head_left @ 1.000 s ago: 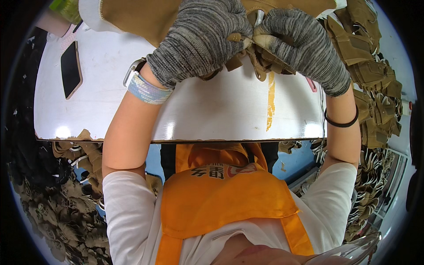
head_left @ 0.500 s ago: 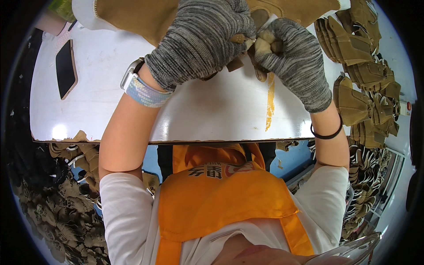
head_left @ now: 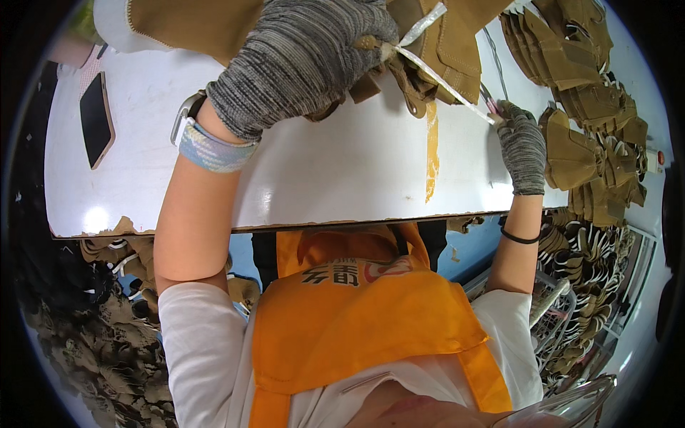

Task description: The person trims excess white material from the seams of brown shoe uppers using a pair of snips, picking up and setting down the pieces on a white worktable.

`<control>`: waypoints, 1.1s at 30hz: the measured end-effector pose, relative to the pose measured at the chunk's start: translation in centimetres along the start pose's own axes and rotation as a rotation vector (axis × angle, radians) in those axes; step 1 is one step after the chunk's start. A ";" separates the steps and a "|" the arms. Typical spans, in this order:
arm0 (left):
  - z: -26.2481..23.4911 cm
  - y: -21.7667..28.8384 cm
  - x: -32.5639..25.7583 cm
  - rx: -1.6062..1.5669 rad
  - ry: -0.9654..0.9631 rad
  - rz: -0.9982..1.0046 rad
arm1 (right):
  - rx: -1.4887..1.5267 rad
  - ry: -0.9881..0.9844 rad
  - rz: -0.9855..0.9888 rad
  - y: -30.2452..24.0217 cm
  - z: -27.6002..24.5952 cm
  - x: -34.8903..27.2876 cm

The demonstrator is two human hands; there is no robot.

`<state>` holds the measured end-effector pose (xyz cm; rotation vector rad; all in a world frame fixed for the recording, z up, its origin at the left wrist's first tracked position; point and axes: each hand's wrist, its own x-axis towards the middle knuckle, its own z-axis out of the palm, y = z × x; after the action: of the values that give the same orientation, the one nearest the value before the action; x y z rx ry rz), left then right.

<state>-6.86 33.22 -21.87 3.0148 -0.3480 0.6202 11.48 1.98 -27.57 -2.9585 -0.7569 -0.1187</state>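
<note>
Left hand point(head_left: 303, 60): grey knitted glove, closed around a tan suede-like leather piece point(head_left: 435, 50) with stitched edges, held above the far part of the white table point(head_left: 342, 171). Right hand point(head_left: 521, 146): same glove, pinched on the end of a thin pale strip point(head_left: 442, 75) that runs taut from the leather piece. Stacked tan leather pieces point(head_left: 578, 153) just right of it. Dark flat phone point(head_left: 94, 118) at table's left.

Bright even light; glare on white table point(head_left: 342, 178); fisheye-bent, dark rim.
</note>
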 end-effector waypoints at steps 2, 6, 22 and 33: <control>-0.6 0.0 -0.2 0.034 -0.007 0.013 | 0.027 0.009 -0.038 -0.5 0.0 -0.1; -0.7 -0.5 -0.6 -0.137 0.056 -0.020 | 0.449 -0.056 0.061 -0.5 -0.9 -0.6; -1.7 0.5 -0.4 -0.094 0.078 -0.041 | 1.250 -0.121 -0.314 -12.6 -3.6 -7.6; -1.6 -0.5 -0.5 -0.027 0.022 0.064 | 0.822 0.082 -0.429 -15.6 -3.9 -5.9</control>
<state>-7.82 33.91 -20.59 2.9795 -0.4488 0.6477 -1.39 12.43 -23.30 -1.9893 -1.0888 0.0411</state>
